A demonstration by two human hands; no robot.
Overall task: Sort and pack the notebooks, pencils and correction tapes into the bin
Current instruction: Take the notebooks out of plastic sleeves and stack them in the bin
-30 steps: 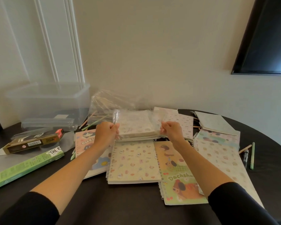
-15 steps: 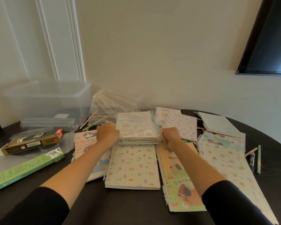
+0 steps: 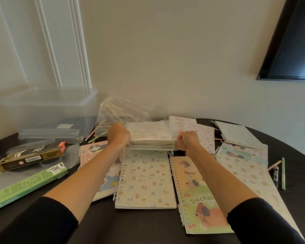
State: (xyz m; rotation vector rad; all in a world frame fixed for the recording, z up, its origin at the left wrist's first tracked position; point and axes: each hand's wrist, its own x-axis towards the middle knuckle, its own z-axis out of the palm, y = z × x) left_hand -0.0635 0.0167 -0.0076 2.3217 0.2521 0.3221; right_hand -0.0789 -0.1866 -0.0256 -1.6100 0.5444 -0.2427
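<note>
A plastic-wrapped stack of small notebooks (image 3: 151, 136) is held just above the table between both hands. My left hand (image 3: 118, 135) grips its left edge and my right hand (image 3: 187, 141) grips its right edge, fingers curled. Under and around it lie several spiral notebooks: a cream patterned one (image 3: 145, 178), a Dachshund one (image 3: 199, 196), a pink one (image 3: 93, 152) and others at the right (image 3: 243, 155). The clear plastic bin (image 3: 48, 111) stands at the back left. Loose pencils (image 3: 283, 173) lie at the right edge, more (image 3: 95, 132) beside the bin.
A green box (image 3: 25, 185) and a dark-gold box (image 3: 32, 158) lie at the left on the dark round table (image 3: 139, 226). A crumpled clear bag (image 3: 120, 111) sits behind the stack. The wall is close behind; a dark screen (image 3: 292, 46) hangs at the upper right.
The wrapped stack was set down onto the notebooks half a second ago; now both hands have lifted it slightly again, still gripping its two side edges.
</note>
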